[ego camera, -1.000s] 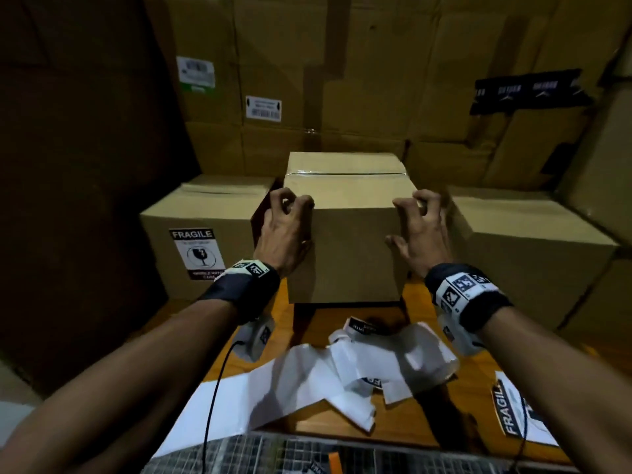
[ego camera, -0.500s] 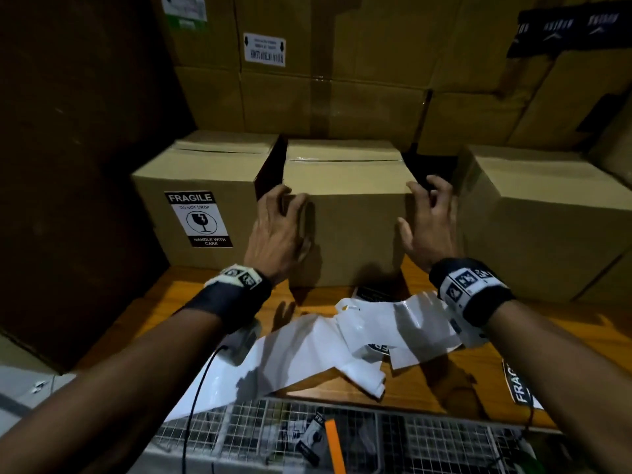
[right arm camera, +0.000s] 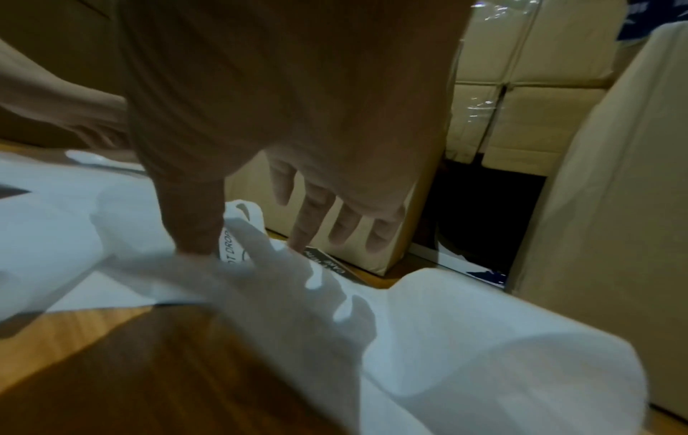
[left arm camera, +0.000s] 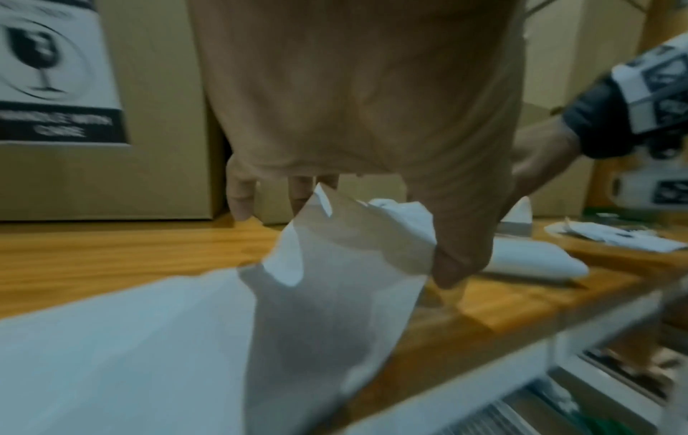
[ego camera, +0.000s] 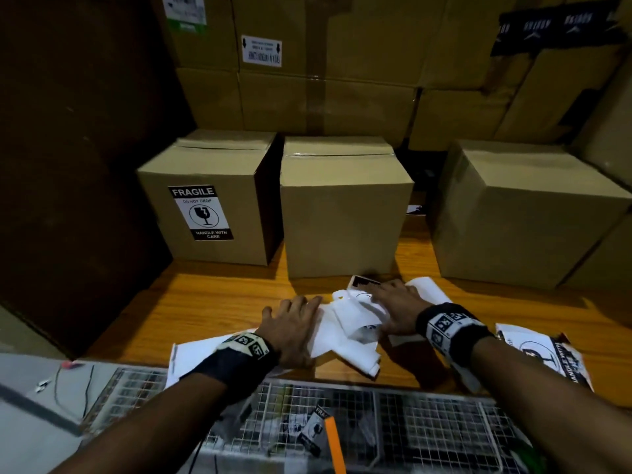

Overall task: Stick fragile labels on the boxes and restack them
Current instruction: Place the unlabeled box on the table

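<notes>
Three cardboard boxes stand in a row on the wooden table (ego camera: 212,302). The left box (ego camera: 239,172) carries a FRAGILE label (ego camera: 201,213). The middle box (ego camera: 342,217) and the right box (ego camera: 523,217) show plain fronts. In front of the middle box lies a crumpled pile of white backing paper (ego camera: 342,340). My left hand (ego camera: 297,319) rests flat on it, thumb against a raised fold (left arm camera: 335,259). My right hand (ego camera: 393,302) lies on the pile too, its fingertips (right arm camera: 301,244) touching a loose fragile label (ego camera: 362,282).
A wall of stacked cartons (ego camera: 325,80) rises behind the row. A dark panel (ego camera: 68,165) closes the left side. Another label sheet (ego camera: 547,354) lies at the right on the table. A wire mesh basket (ego camera: 410,422) with scraps and an orange stick (ego camera: 333,443) runs along the near edge.
Both hands let go of the middle box's sides and dropped onto the paper pile. The box now stands alone between its neighbours.
</notes>
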`<state>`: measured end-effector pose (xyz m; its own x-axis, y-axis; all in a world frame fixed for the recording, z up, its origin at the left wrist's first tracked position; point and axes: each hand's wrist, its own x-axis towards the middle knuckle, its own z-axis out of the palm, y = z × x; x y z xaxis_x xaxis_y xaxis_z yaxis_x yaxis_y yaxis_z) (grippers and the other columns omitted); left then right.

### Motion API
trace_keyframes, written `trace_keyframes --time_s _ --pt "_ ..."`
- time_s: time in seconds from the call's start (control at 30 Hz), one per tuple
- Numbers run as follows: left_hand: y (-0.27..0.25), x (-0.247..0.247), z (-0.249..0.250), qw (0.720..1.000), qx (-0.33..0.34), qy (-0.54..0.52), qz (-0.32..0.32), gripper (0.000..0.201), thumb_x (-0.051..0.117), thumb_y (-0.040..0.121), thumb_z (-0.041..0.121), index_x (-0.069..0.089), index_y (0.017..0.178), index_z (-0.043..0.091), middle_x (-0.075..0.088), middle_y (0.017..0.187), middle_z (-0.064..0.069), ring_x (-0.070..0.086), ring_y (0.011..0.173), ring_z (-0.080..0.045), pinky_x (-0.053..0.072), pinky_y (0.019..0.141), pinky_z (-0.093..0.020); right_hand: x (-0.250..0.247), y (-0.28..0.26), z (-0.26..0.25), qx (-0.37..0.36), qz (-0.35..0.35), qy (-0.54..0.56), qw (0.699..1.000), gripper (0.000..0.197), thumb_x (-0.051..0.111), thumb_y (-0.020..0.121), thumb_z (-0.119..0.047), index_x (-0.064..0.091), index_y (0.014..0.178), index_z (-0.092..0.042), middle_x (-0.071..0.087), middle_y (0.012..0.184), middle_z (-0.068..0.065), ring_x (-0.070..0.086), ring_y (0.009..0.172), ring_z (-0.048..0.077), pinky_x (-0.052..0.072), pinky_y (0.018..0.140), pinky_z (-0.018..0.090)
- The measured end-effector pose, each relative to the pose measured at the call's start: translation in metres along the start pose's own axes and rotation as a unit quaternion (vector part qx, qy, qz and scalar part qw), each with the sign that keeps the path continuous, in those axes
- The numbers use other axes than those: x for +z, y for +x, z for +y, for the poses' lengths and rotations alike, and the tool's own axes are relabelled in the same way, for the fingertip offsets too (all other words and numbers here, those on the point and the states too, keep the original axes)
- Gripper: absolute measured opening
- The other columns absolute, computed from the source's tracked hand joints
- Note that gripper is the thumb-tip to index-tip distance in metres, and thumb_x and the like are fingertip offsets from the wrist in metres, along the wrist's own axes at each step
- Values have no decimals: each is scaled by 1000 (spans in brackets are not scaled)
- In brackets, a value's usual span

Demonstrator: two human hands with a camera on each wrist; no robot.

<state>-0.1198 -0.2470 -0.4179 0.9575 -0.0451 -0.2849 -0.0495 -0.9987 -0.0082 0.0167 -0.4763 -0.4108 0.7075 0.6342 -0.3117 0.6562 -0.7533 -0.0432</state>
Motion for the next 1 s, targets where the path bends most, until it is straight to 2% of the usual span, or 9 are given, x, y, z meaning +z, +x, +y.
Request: trace_keyframes --time_s 0.13,0.23,0.3,0.43,0.57,0.67,0.73,0.87,1.0 --pt "-10 -12 -25 999 -9 -34 -13 114 68 76 66 0 158 24 19 151 -11 28 137 -36 35 101 -61 -6 -3 12 -29 41 58 997 54 65 91 -39 47 142 -33 52 139 3 44 128 30 38 103 42" --pt "-19 -28 -48 998 -6 -53 -39 109 70 78 62 3 157 27 17 151 -10 26 139 -36 33 104 -60 -19 -12 12 -69 89 117 987 31 65 94 -30 67 124 -21 65 127 2 56 119 24 42 94 31" --pt "-25 -37 -63 997 -4 -61 -49 104 70 81 60 5 156 30 18 151 -9 26 138 -37 33 105 -59 -30 -19 13 -73 114 128 983 28 62 96 -21 69 122 -13 67 122 5 60 114 24 40 87 26" --pt "-35 -52 -93 987 -14 -122 -103 88 68 88 51 13 155 36 25 151 -8 35 135 -35 42 103 -49 -50 -26 28 -48 129 181 974 18 59 98 -19 73 109 -14 72 107 4 64 100 23 49 82 33" --pt "-44 -60 -106 978 -22 -140 -154 77 64 92 43 19 154 41 23 157 -4 46 129 -30 47 101 -45 -68 -33 29 -15 131 186 974 16 57 97 -11 73 96 -13 71 92 -5 64 86 8 49 71 17" --pt "-48 -56 -105 985 -20 -93 -145 84 67 91 42 14 156 37 22 158 -5 37 137 -32 43 104 -43 -66 -35 23 0 147 150 978 14 59 95 -15 69 88 -23 70 95 -3 63 90 18 53 80 34" --pt "-51 -49 -105 988 -14 -70 -135 89 69 89 45 12 157 35 21 159 -6 34 139 -33 40 105 -44 -57 -38 13 6 105 125 987 8 63 95 -25 65 99 -30 68 111 -5 62 103 17 51 88 35" --pt "-59 -34 -106 989 -11 -57 -136 96 71 86 47 7 157 34 19 157 -8 30 139 -35 40 106 -49 -24 -38 -4 4 -8 -31 999 65 67 88 -39 39 147 -33 38 151 -2 34 138 27 32 108 42" --pt "-67 -20 -108 993 -15 -46 -111 102 70 82 55 1 156 40 15 158 -4 29 141 -34 36 106 -58 3 -37 -10 31 -35 -81 996 83 65 87 -46 18 155 -34 25 155 5 25 140 35 31 106 49"
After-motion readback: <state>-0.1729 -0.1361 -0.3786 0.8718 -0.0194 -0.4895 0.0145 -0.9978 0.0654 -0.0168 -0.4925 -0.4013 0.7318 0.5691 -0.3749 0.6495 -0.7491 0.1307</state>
